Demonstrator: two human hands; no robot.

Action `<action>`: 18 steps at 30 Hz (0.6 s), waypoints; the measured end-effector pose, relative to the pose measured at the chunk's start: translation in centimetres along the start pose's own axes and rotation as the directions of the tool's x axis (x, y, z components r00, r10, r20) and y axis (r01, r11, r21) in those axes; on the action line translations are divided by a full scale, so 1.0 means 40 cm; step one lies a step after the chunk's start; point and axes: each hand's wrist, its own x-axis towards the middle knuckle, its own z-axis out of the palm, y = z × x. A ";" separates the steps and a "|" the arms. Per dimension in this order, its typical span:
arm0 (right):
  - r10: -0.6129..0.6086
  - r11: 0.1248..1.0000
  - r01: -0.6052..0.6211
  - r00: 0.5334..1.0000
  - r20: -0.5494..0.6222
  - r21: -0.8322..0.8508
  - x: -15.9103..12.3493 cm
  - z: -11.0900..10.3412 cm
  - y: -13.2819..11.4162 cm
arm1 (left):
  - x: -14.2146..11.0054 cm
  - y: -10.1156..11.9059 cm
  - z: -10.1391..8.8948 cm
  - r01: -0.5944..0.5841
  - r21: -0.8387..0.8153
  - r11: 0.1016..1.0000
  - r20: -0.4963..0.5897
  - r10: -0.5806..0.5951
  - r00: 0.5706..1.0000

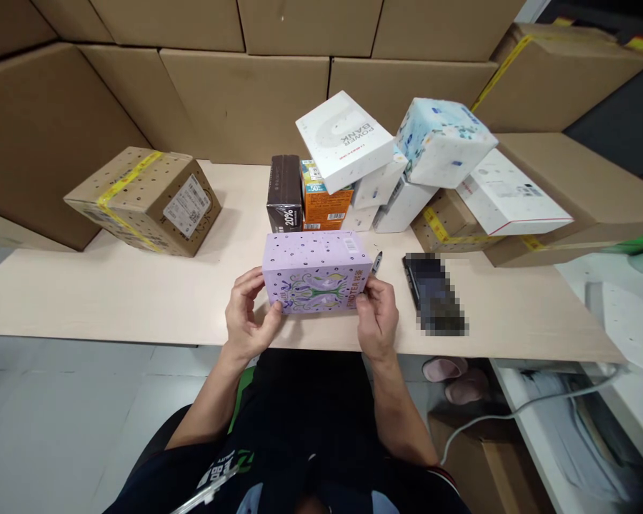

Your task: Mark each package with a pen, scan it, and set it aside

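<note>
A lilac tea box with a printed floral pattern is between my two hands near the table's front edge. My left hand grips its left end, thumb on the front face. My right hand holds the right end, thumb also on the front. Just behind the tea box stand a dark brown box and an orange box. Part of a pen shows beside my right fingers. To the right of that hand lies a black phone, its screen blurred out.
A taped carton stands on the table's left. At back right, a white power bank box and a blue-white pack top a pile of white boxes. Large cartons wall the back. A cable hangs at lower right.
</note>
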 end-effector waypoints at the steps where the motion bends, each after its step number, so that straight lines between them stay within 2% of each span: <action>1: 0.004 1.000 -0.005 1.000 -0.012 -0.008 0.000 0.000 0.001 | 0.001 0.003 0.001 -0.013 0.005 1.000 -0.008 0.014 1.000; 8: 0.011 1.000 -0.012 0.998 -0.054 -0.021 0.000 0.001 -0.002 | 0.001 0.017 0.008 -0.060 0.076 0.995 -0.009 0.061 0.998; 10: -0.044 0.998 0.041 0.997 -0.067 -0.045 0.010 -0.008 -0.005 | 0.000 0.013 0.009 -0.079 0.075 0.994 -0.016 0.080 0.997; 12: -0.144 0.978 0.129 0.986 -0.086 -0.163 0.028 -0.025 -0.007 | 0.001 0.008 0.008 -0.100 0.100 0.990 -0.023 0.103 0.994; 14: -0.206 0.914 0.171 0.977 -0.060 -0.368 0.051 -0.045 -0.006 | 0.003 0.007 0.006 -0.131 0.154 0.979 -0.016 0.135 0.991; 15: -0.198 0.866 0.165 0.980 -0.019 -0.472 0.063 -0.055 -0.005 | 0.004 0.008 0.004 -0.151 0.184 0.971 -0.005 0.154 0.988; 18: -0.050 0.698 0.137 0.988 0.143 -0.703 0.089 -0.071 0.004 | 0.008 0.020 0.002 -0.211 0.267 0.940 0.043 0.207 0.977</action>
